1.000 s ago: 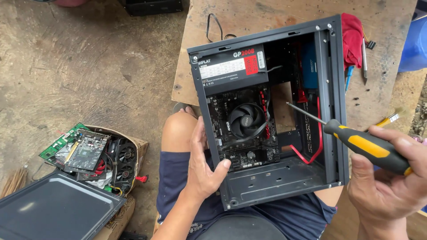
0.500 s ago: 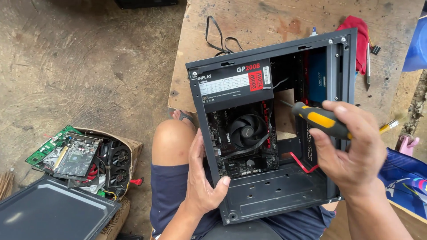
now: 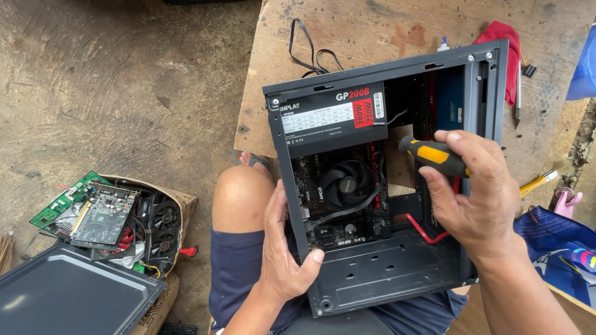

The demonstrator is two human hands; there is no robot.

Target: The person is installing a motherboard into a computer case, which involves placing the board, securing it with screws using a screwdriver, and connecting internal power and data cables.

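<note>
An open black computer case (image 3: 397, 273) rests on my lap against a wooden board. Inside sit a power supply (image 3: 329, 121), a motherboard with a round cooler fan (image 3: 346, 183) and a red cable (image 3: 428, 232). My left hand (image 3: 282, 251) grips the case's left edge, thumb hooked over the rim. My right hand (image 3: 475, 192) is closed around a yellow and black screwdriver (image 3: 431, 155), whose tip points left into the case just under the power supply; the shaft is mostly hidden.
A wooden board (image 3: 347, 43) lies behind the case with a black cable loop (image 3: 313, 56), a red cloth (image 3: 509, 49) and a small tool (image 3: 518, 93). At left, a box of circuit boards (image 3: 105, 214) and a dark side panel (image 3: 62, 298). A blue bag (image 3: 559, 248) lies at right.
My right hand has brought the screwdriver from outside the case's right side into the interior, tip now near the power supply. The view has shifted closer. My left hand keeps its grip.
</note>
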